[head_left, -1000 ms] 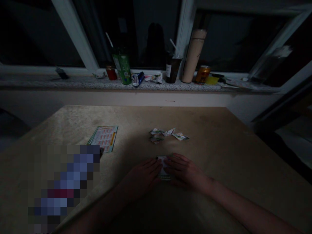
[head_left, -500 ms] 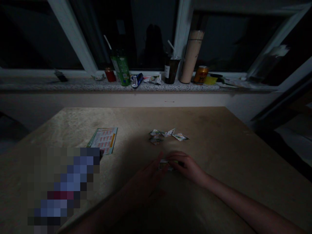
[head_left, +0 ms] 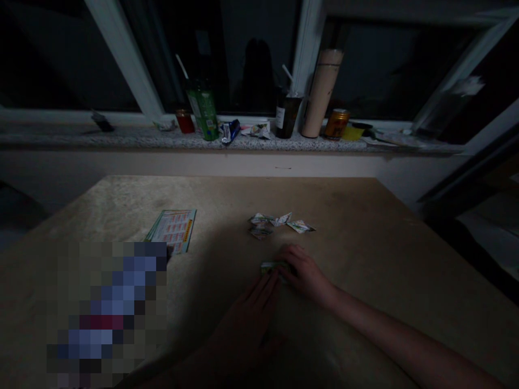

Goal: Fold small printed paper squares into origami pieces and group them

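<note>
A small piece of folded printed paper [head_left: 266,266] lies on the table in front of me, partly covered by my fingers. My left hand [head_left: 253,308] rests with its fingers stretched out, their tips on the paper's near edge; it is in deep shadow. On the paper's right side, my right hand [head_left: 303,272] has its fingers bent and holds the paper down near its right end. Beyond both hands sit several small folded paper pieces [head_left: 300,226] in a loose group. To the left lies a stack of printed sheets [head_left: 174,227] with red and yellow print.
A blurred-out blue object [head_left: 121,294] lies at the left of the wooden table [head_left: 365,227]. Along the windowsill [head_left: 247,145] stand a green bottle [head_left: 205,116], a dark cup with a straw [head_left: 287,116], a pale tall flask [head_left: 322,94] and a gold can [head_left: 336,124].
My left hand has come down with its fingertips onto the paper's near edge. My right hand's fingers have shifted slightly, and more of the paper's green left end shows.
</note>
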{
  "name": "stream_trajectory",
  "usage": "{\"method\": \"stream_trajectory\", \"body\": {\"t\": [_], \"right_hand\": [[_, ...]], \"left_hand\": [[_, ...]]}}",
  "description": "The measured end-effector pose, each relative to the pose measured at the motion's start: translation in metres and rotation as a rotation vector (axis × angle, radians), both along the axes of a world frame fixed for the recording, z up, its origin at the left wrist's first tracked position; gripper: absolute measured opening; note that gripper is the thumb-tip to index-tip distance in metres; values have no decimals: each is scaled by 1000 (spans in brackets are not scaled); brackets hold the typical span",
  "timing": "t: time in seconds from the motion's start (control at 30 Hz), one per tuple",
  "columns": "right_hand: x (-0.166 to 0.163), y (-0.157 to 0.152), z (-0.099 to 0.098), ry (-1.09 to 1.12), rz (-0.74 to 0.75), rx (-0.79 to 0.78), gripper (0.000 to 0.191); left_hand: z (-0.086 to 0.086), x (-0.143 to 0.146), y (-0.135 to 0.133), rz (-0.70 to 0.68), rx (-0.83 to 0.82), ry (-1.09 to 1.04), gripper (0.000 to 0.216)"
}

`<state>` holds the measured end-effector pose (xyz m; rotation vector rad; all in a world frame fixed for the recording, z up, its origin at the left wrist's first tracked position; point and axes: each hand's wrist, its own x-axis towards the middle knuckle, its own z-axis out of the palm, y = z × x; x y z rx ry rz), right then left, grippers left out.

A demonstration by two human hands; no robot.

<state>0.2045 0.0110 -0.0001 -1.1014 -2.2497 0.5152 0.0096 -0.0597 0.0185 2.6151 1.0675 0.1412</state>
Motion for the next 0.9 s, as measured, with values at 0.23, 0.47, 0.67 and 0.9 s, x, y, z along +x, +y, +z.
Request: {"method": "stream_trajectory", "body": {"t": [0.23, 0.47, 0.67, 0.9], "right_hand": [[0, 2, -2, -30, -39, 19, 12], [2, 6, -5, 29, -13, -12, 9], [1, 5, -5, -16, -16, 29, 7], [-2, 1, 0, -103, -97, 55, 2]], "left_hand": [[2, -1, 6, -2, -6, -61, 76], [-1, -2, 10, -20, -32, -62, 80], [2, -2, 9, -9, -26, -68, 79], [-3, 0, 10, 11, 15, -17, 78]]}}
